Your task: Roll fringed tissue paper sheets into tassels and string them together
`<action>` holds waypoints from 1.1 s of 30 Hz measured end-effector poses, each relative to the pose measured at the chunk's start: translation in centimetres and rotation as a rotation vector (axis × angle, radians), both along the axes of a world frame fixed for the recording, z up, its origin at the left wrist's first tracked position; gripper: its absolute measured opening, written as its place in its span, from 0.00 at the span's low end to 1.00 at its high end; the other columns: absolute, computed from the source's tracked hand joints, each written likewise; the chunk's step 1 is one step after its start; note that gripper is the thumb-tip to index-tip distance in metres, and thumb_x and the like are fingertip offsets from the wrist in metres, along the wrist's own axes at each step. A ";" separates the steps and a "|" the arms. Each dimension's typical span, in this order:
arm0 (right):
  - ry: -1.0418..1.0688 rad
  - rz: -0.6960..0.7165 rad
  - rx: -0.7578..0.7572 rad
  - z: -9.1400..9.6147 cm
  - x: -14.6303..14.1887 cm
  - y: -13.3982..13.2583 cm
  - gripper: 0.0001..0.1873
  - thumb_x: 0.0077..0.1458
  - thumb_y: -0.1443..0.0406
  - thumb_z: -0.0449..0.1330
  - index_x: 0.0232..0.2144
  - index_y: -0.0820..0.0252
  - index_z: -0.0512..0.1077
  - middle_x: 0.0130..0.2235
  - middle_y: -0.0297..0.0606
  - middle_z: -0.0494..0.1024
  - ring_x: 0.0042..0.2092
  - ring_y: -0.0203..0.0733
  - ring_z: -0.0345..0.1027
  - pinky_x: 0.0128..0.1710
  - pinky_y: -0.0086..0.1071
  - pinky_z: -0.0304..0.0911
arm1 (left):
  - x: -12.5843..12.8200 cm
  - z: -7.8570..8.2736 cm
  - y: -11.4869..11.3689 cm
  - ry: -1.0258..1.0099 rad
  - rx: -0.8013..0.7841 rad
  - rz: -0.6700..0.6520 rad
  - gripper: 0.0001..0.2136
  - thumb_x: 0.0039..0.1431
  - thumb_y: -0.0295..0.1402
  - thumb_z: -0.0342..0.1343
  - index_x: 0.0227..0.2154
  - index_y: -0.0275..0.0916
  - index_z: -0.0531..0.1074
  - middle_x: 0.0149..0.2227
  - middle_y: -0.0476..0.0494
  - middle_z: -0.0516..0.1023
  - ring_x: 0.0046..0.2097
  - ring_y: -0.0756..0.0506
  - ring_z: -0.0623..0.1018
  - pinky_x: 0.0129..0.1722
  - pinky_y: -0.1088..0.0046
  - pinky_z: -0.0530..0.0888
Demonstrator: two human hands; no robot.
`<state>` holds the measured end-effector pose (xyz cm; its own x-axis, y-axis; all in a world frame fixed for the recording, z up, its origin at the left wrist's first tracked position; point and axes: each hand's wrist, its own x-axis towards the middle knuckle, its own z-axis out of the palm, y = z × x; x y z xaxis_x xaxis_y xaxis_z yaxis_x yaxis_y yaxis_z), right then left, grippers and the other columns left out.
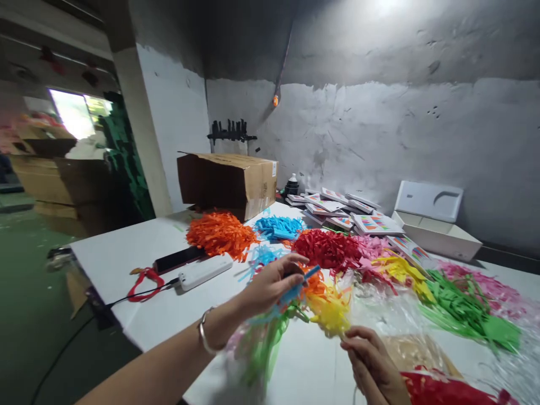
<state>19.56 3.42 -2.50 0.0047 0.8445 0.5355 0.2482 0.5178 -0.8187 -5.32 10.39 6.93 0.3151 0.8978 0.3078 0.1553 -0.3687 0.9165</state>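
Note:
My left hand (280, 278), with a silver bangle at the wrist, pinches a blue paper tassel (311, 273) whose fringe trails below the palm, blurred. Lower right, my right hand (369, 360) has its thumb and fingertips pressed together at the narrow end of a yellow paper tassel (331, 312). Orange fringe (316, 283) lies just behind the yellow one. Beneath my left forearm hang green tassel strips (265, 349), smeared by motion, with some pink beside them. Whether a string joins these tassels I cannot make out.
Heaps of orange (221, 233), blue (279, 226), red (327, 247) and green tassels (459, 301) cover the white table (156, 315). A cardboard box (259, 185), printed packets (375, 224) and a white box (439, 233) stand behind. A power bank (206, 273) and phone (179, 259) lie left.

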 end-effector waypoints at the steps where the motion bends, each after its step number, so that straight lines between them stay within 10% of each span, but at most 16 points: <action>1: 0.042 0.025 0.000 0.9 -0.2 -0.3 0.20 0.64 0.48 0.57 0.36 0.55 0.80 0.48 0.45 0.76 0.26 0.32 0.68 0.28 0.27 0.68 | 0.9 -0.4 -1.3 -0.076 -0.049 -0.072 0.18 0.63 0.40 0.58 0.53 0.39 0.69 0.37 0.43 0.81 0.36 0.45 0.79 0.36 0.71 0.73; 6: 0.239 0.258 -0.099 3.4 -1.2 -1.9 0.13 0.65 0.56 0.58 0.39 0.55 0.79 0.47 0.45 0.76 0.26 0.32 0.69 0.18 0.24 0.61 | 4.3 -2.2 -5.8 -0.175 -0.204 -0.273 0.20 0.62 0.43 0.62 0.53 0.42 0.72 0.38 0.42 0.82 0.40 0.43 0.79 0.39 0.70 0.72; 13: 0.284 0.035 -0.091 2.7 -1.4 -3.6 0.12 0.64 0.58 0.60 0.36 0.59 0.80 0.40 0.41 0.78 0.23 0.29 0.66 0.19 0.22 0.62 | 6.2 -3.7 -7.5 0.020 -0.076 -0.003 0.16 0.55 0.42 0.66 0.47 0.51 0.81 0.52 0.40 0.80 0.55 0.33 0.74 0.58 0.58 0.67; 22: 0.096 -0.383 -0.012 1.1 0.4 -6.2 0.12 0.65 0.59 0.57 0.39 0.55 0.79 0.26 0.32 0.75 0.27 0.34 0.71 0.28 0.24 0.67 | 9.6 -5.5 -8.1 -0.371 -0.573 -0.198 0.18 0.52 0.48 0.69 0.37 0.40 0.77 0.29 0.46 0.79 0.29 0.48 0.73 0.31 0.75 0.69; 33: -0.063 -0.375 0.048 0.2 -0.4 -8.1 0.14 0.68 0.59 0.54 0.41 0.55 0.79 0.36 0.40 0.84 0.37 0.41 0.80 0.38 0.26 0.72 | 10.6 -6.7 -10.0 -0.501 -0.751 -0.209 0.21 0.48 0.47 0.72 0.36 0.38 0.73 0.26 0.48 0.78 0.26 0.53 0.70 0.25 0.81 0.65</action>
<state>19.13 -4.69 -2.29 0.2747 0.7643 0.5834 0.4766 0.4187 -0.7730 5.32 0.42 0.23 0.4803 0.8568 -0.1877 -0.3260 0.3731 0.8686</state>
